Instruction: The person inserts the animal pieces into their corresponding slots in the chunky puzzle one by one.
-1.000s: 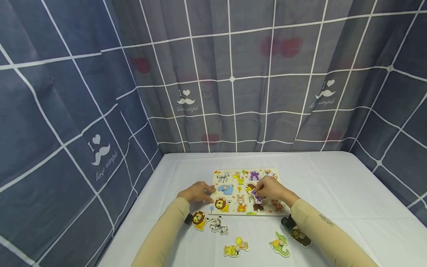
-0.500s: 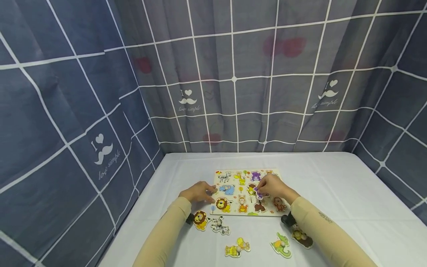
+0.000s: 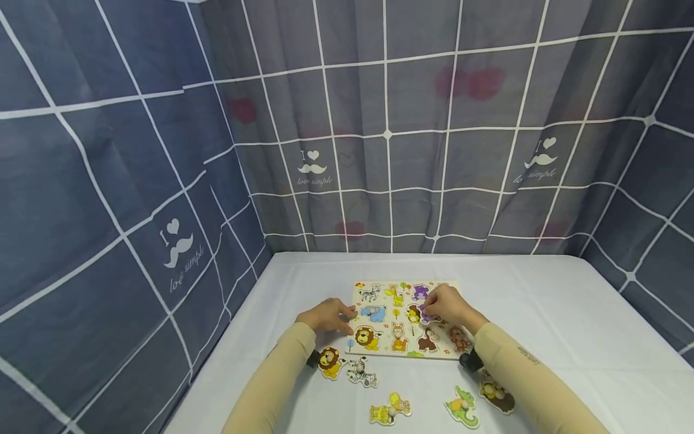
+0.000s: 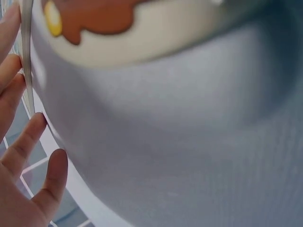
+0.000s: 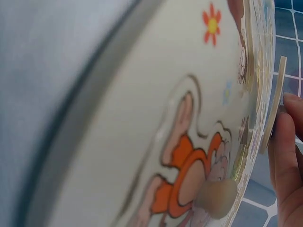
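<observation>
Clearly, the right fingers (image 5: 287, 153) pinch a flat purple puzzle piece (image 3: 427, 317) with pale edges; the left fingers (image 4: 26, 143) sit apart.

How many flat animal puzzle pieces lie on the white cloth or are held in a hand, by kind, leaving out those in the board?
Yellow lion with brown mane: 1
Black-and-white zebra: 1
Yellow giraffe: 1
Green crocodile: 1
Brown-and-yellow hedgehog: 1
Purple animal in right hand: 1
Total: 6
</observation>
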Action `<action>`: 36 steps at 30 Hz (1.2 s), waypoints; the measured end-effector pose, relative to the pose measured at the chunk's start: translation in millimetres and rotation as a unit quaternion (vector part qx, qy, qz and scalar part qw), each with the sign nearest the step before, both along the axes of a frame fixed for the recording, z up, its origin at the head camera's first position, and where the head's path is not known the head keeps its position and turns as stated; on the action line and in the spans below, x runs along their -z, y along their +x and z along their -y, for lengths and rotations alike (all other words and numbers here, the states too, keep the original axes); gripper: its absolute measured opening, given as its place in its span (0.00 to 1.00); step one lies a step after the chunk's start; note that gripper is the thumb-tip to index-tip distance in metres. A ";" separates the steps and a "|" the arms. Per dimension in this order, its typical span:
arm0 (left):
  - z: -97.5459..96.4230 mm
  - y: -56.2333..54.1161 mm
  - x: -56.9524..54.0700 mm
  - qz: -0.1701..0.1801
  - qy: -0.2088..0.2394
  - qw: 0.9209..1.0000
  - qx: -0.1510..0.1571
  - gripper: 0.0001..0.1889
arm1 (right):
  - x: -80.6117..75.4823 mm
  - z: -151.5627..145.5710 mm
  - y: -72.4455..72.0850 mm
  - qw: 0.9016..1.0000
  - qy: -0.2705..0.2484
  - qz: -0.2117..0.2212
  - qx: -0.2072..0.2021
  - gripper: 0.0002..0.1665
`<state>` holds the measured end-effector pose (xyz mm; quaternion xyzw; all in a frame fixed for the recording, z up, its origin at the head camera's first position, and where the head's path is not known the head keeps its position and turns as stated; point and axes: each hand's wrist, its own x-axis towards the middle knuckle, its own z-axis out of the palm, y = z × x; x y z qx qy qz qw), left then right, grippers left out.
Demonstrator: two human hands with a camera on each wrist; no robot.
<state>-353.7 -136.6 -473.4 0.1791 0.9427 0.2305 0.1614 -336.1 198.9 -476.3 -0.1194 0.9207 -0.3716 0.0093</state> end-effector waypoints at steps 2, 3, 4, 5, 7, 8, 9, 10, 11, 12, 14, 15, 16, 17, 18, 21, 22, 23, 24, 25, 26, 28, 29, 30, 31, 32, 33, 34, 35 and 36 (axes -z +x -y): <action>-0.5 -0.1 0.4 -0.001 -0.006 1.000 0.000 0.28 | 0.9 -0.5 -1.5 1.000 0.000 -0.003 0.005 0.03; -0.5 -0.1 0.3 -0.001 -0.008 1.000 0.001 0.28 | 0.9 -0.8 -2.5 1.000 0.001 -0.006 0.006 0.03; -0.4 0.1 0.3 -0.001 -0.010 1.000 -0.001 0.28 | 0.6 -1.1 -3.3 1.000 0.003 -0.008 0.007 0.03; 0.0 0.2 -0.2 -0.002 -0.012 1.000 -0.002 0.28 | 0.4 -1.2 -4.3 1.000 0.002 -0.006 0.011 0.03; 0.8 1.1 -0.9 -0.003 -0.017 1.000 -0.006 0.28 | -0.1 -2.5 -5.4 1.000 0.001 -0.015 0.004 0.03; 0.8 1.8 -1.2 -0.003 -0.017 1.000 -0.007 0.28 | -0.4 -3.1 -5.6 1.000 -0.002 -0.016 0.002 0.03; 0.9 2.4 -1.7 -0.003 -0.016 1.000 -0.008 0.28 | -0.7 -3.8 -5.7 1.000 -0.004 -0.016 0.001 0.03; 1.0 2.9 -2.1 -0.001 -0.015 1.000 -0.008 0.28 | -1.1 -4.4 -5.9 1.000 -0.005 -0.017 0.000 0.03; 1.0 3.2 -2.6 0.000 -0.011 1.000 -0.007 0.28 | -1.5 -5.0 -6.1 1.000 -0.006 -0.015 0.002 0.03; 1.0 3.4 -3.0 0.002 -0.008 1.000 -0.005 0.28 | -1.9 -5.6 -6.5 1.000 -0.008 -0.011 0.003 0.04; 0.9 3.1 -3.6 0.003 -0.003 1.000 0.003 0.28 | -2.8 -6.2 -7.6 1.000 -0.007 -0.006 0.012 0.04; 1.0 2.6 -3.7 0.002 -0.003 1.000 0.005 0.28 | -3.0 -6.5 -8.6 1.000 -0.006 -0.005 0.015 0.04; 1.1 2.1 -3.6 0.001 -0.003 1.000 0.007 0.28 | -3.1 -6.6 -9.7 1.000 -0.003 -0.007 0.016 0.04; 1.3 1.6 -3.5 -0.001 -0.003 1.000 0.010 0.28 | -3.3 -6.7 -11.0 1.000 -0.005 -0.007 0.017 0.04; 1.4 1.2 -3.4 -0.004 -0.004 1.000 0.011 0.28 | -3.2 -6.8 -12.4 1.000 -0.004 -0.010 0.016 0.04; 1.2 1.1 -2.5 -0.003 -0.002 1.000 0.012 0.28 | -2.5 -7.3 -16.2 1.000 -0.006 -0.012 0.014 0.03; 1.9 1.0 -2.8 -0.003 0.000 1.000 0.012 0.27 | -2.9 -6.6 -17.9 1.000 -0.007 -0.012 0.013 0.03; 2.3 0.8 -3.2 -0.002 0.003 1.000 0.012 0.27 | -3.4 -6.2 -19.4 1.000 -0.008 -0.009 0.015 0.03; 2.5 0.7 -3.7 -0.002 0.006 1.000 0.011 0.27 | -3.6 -6.0 -20.5 1.000 -0.006 -0.009 0.015 0.03; 2.6 0.3 -3.8 -0.001 0.007 1.000 0.010 0.28 | -3.9 -5.9 -21.3 1.000 -0.005 -0.008 0.018 0.03; 2.6 0.1 -4.0 -0.001 0.008 1.000 0.010 0.28 | -4.2 -6.0 -22.1 1.000 -0.004 -0.008 0.020 0.03; 2.4 -0.6 -4.4 -0.005 0.009 1.000 0.012 0.28 | -4.4 -6.4 -23.2 1.000 -0.005 -0.008 0.023 0.03; 2.3 -0.7 -4.7 -0.005 0.010 1.000 0.012 0.28 | -4.5 -6.7 -23.6 1.000 -0.008 -0.007 0.027 0.03; 2.3 -0.8 -4.7 -0.007 0.010 1.000 0.014 0.28 | -4.5 -6.9 -24.0 1.000 -0.011 -0.006 0.028 0.03; 2.3 -0.8 -4.6 -0.006 0.012 1.000 0.014 0.28 | -4.4 -7.0 -24.6 0.999 -0.016 -0.004 0.030 0.03; 2.4 -0.5 -4.4 -0.006 0.013 1.000 0.016 0.28 | -4.1 -6.9 -25.0 0.999 -0.020 -0.002 0.030 0.03; 2.4 -0.2 -4.2 -0.005 0.015 1.000 0.015 0.28 | -3.8 -6.7 -25.3 0.999 -0.026 0.001 0.032 0.03; 2.4 -0.1 -3.7 -0.002 0.016 1.000 0.015 0.28 | -3.6 -6.3 -25.5 0.999 -0.029 0.003 0.032 0.03; 2.4 0.3 -3.2 0.000 0.017 1.000 0.014 0.28 | -3.5 -5.7 -25.9 0.999 -0.035 0.007 0.035 0.03; 2.4 0.7 -2.8 0.002 0.019 1.000 0.013 0.28 | -3.1 -5.1 -26.1 0.999 -0.035 0.007 0.033 0.03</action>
